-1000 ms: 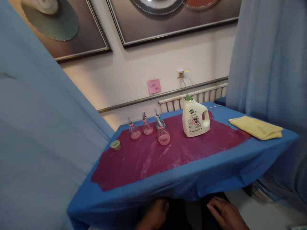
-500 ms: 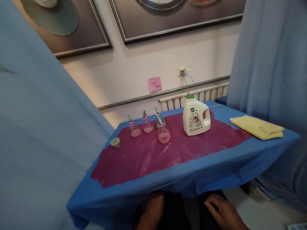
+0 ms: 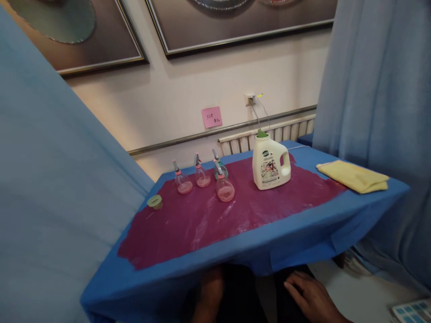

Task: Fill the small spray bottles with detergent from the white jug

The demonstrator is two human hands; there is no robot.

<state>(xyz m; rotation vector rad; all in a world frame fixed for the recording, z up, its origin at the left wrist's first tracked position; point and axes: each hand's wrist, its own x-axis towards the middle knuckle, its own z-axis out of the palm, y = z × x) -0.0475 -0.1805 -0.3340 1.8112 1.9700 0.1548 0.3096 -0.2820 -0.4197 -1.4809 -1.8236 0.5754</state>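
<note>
My left hand (image 3: 213, 285) rests low at my lap beneath the table's front edge. Its fingers are in shadow and cannot be made out. Over my other knee lies my right hand (image 3: 305, 289), holding nothing, with its fingers loosely draped and slightly bent. Beyond both hands, on a dark red plastic sheet (image 3: 188, 229), stand several clear spray bottles. A front bottle (image 3: 225, 192), a left bottle (image 3: 183, 185) and a middle bottle (image 3: 202, 178) have pink collars and pink liquid; a teal bottle (image 3: 221, 168) is partly hidden. A cream detergent jug (image 3: 269, 166) stands uncapped, something green in its mouth.
A small greenish cup-like cap (image 3: 155, 202) sits at the sheet's left side. A folded yellow cloth (image 3: 353, 176) lies on the blue tablecloth (image 3: 336, 220) at right. Blue curtains hang on either side. A radiator (image 3: 279, 133) and a plugged wall socket (image 3: 249, 99) are behind.
The view has shifted slightly, so the table and its things appear a little further left. Both hands stay at my lap, and nothing on the table has moved.
</note>
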